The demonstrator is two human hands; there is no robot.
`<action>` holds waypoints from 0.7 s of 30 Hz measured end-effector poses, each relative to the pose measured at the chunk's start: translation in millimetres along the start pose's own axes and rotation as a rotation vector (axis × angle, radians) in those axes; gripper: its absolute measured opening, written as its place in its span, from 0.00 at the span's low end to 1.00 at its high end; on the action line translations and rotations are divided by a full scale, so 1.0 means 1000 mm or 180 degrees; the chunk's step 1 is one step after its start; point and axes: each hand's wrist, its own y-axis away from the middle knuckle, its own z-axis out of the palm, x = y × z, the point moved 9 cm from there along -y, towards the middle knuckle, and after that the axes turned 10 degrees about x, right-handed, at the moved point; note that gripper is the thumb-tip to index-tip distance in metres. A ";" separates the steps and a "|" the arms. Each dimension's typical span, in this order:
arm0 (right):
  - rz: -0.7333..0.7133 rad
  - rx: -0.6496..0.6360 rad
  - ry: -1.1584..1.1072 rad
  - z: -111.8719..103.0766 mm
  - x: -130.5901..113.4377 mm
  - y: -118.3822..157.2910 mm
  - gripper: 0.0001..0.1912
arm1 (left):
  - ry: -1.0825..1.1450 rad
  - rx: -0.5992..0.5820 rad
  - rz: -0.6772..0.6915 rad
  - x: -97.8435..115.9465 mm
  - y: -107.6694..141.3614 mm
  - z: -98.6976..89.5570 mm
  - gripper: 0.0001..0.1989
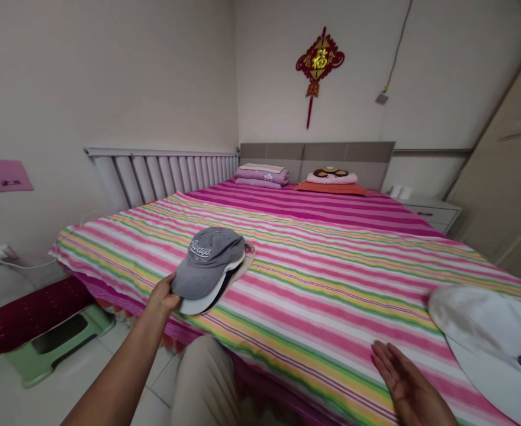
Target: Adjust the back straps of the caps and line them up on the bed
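Observation:
My left hand [164,297] is closed on the brim edge of a grey baseball cap [214,254] with white lettering. The cap tops a stack on the bed, with a white brim [197,305] and darker and beige caps showing beneath it. How many of those my fingers touch is hidden. Palm up over the striped sheet, my right hand [409,384] is open with straight fingers and nothing in it. To its right, a white baseball cap [486,331] with dark letters is cut off by the picture's edge.
The bed [314,284] has a striped sheet. Folded purple bedding [260,176] and a pink and orange pile [331,180] lie by the headboard [349,155]. A green stool [60,349] with a red cushion stands left; a white nightstand [436,213] stands back right.

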 end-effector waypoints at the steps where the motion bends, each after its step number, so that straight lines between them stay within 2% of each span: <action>1: 0.0008 -0.0025 0.0013 0.001 0.000 0.001 0.07 | -0.0103 0.0071 0.0187 0.004 0.001 -0.003 0.07; 3: 0.0026 -0.0043 0.0003 0.002 -0.001 0.002 0.07 | -0.0314 0.0225 0.0661 0.015 0.008 -0.010 0.05; 5: 0.0045 -0.0040 -0.0005 0.001 -0.002 0.002 0.07 | -0.0471 0.0332 0.1149 0.027 0.020 -0.015 0.12; 7: 0.0012 -0.0032 0.0024 -0.003 -0.006 0.000 0.05 | -0.0775 0.0274 0.1806 0.037 0.036 -0.012 0.20; 9: -0.0118 -0.0005 0.0036 -0.011 -0.015 -0.003 0.05 | -0.1482 -0.0026 0.2820 0.041 0.057 0.005 0.24; 11: -0.0371 0.0084 -0.0025 -0.023 -0.029 -0.007 0.04 | -0.2392 -0.0556 0.3873 0.026 0.076 0.028 0.28; 12: -0.0535 0.0159 -0.0065 -0.031 -0.039 -0.008 0.04 | -0.2766 -0.0809 0.4261 0.014 0.081 0.037 0.30; 15: -0.1099 0.0607 -0.0303 -0.068 -0.071 -0.007 0.05 | -0.3262 -0.1183 0.4783 -0.009 0.075 0.047 0.34; 18: -0.1423 0.0883 -0.0535 -0.105 -0.096 -0.004 0.06 | -0.3303 -0.1240 0.4976 -0.008 0.073 0.050 0.36; 21: -0.1494 0.0789 -0.0425 -0.126 -0.112 -0.008 0.08 | -0.3070 -0.1202 0.5131 -0.003 0.092 0.043 0.32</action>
